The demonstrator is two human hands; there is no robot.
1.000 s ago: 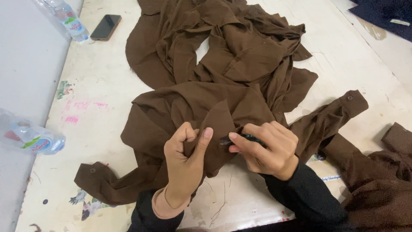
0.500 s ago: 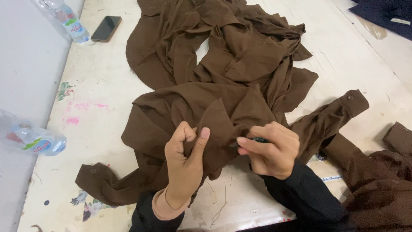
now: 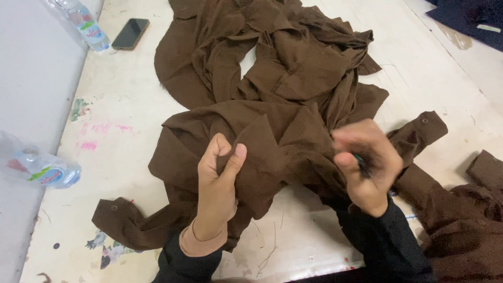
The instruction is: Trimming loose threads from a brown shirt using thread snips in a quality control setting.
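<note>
Tabletop: a worn, off-white tabletop (image 3: pixel 131 105) is being shown, its paint scratched and chipped, with pink and green marks near the left edge and dark flecks near the front edge.
Floor: a pale grey floor (image 3: pixel 26 78) is being seen past the tabletop's left edge.
Brown garment: a brown garment (image 3: pixel 272 105) is being spread in crumpled folds over the middle of the tabletop; 1 cuffed sleeve is trailing to the front left, another cuff to the right.
Left hand: a fold of the brown garment is being pinched between thumb and curled fingers of the left hand (image 3: pixel 220 178), near the garment's front edge.
Right hand: the right hand (image 3: pixel 367 162) is being blurred by motion; it is being kept clenched around a small dark tool (image 3: pixel 361 163), just beside the cloth. What kind of tool it is cannot be told.
Second brown piece: more brown cloth (image 3: pixel 466 230) is being heaped at the right front corner.
Bottles: 1 plastic water bottle (image 3: pixel 84 23) is lying at the far left, and 1 more (image 3: pixel 42 167) is lying over the left edge.
Phone: a dark phone (image 3: pixel 130 33) is lying flat just beside the far bottle.
Dark blue cloth: a dark blue cloth (image 3: pixel 471 15) is lying at the far right corner.
</note>
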